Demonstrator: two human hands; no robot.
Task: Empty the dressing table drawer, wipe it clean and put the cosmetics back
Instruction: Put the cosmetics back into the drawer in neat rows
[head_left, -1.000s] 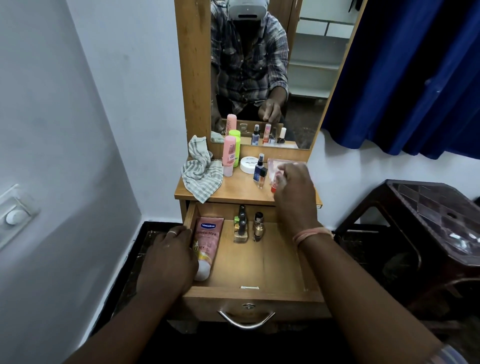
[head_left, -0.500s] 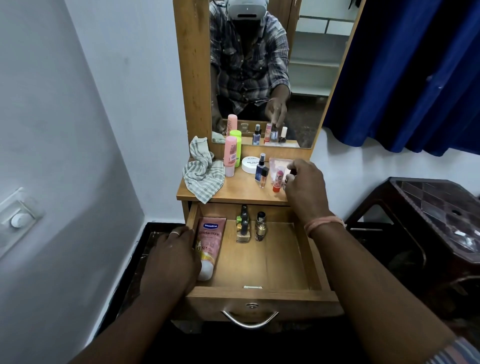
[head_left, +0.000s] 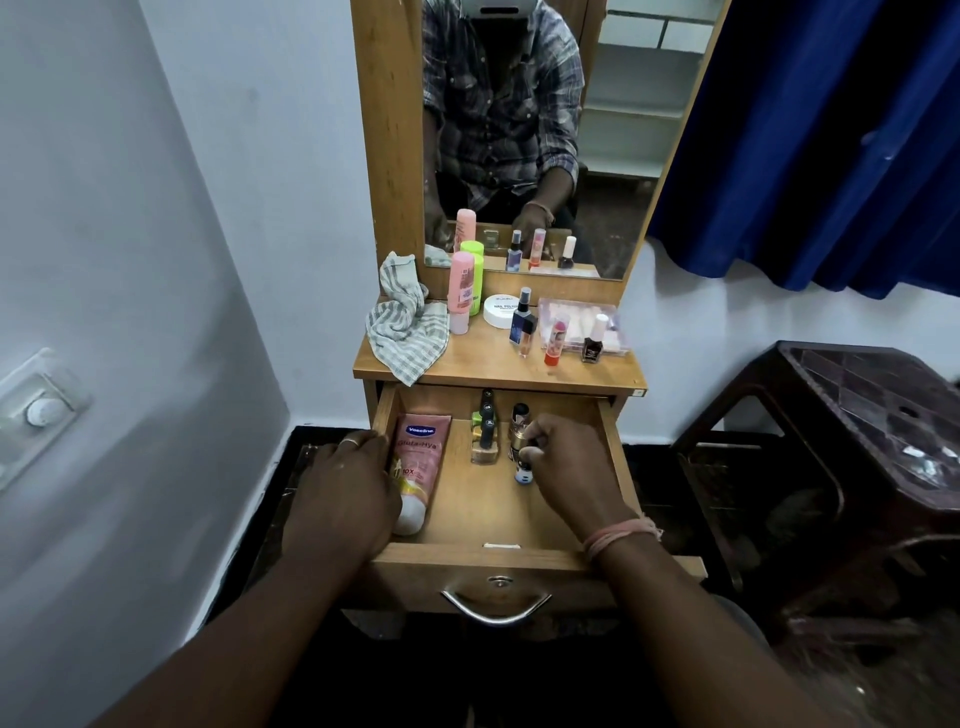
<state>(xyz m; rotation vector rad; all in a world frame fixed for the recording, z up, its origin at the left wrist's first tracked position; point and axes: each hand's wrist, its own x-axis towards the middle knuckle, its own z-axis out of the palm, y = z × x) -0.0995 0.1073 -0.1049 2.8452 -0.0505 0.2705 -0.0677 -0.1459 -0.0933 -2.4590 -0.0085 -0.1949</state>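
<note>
The wooden drawer (head_left: 519, 564) of the dressing table stands pulled out. Inside lie a pink Vaseline tube (head_left: 422, 449), a few dark-capped nail polish bottles (head_left: 485, 434) and a gold bottle (head_left: 519, 418). My right hand (head_left: 574, 467) is down in the drawer, fingers closed on a small bottle (head_left: 523, 474) with a white and blue end, beside the gold one. My left hand (head_left: 343, 493) grips the drawer's left wall, partly covering the tube. On the tabletop (head_left: 478, 366) stand a pink bottle (head_left: 461, 291), a white jar (head_left: 500, 310), a spray bottle (head_left: 522, 325), a red lipstick (head_left: 555, 343) and a dark nail polish (head_left: 594, 343).
A checked cloth (head_left: 405, 327) lies crumpled on the tabletop's left end. A clear plastic box (head_left: 576, 319) sits at the back right under the mirror (head_left: 519, 130). A dark stool (head_left: 857, 441) stands to the right, a blue curtain (head_left: 831, 130) hangs above it, and a white wall is at the left.
My right hand has come down from the tabletop into the drawer with a small bottle in its fingers. My left hand has stayed on the drawer's left wall.
</note>
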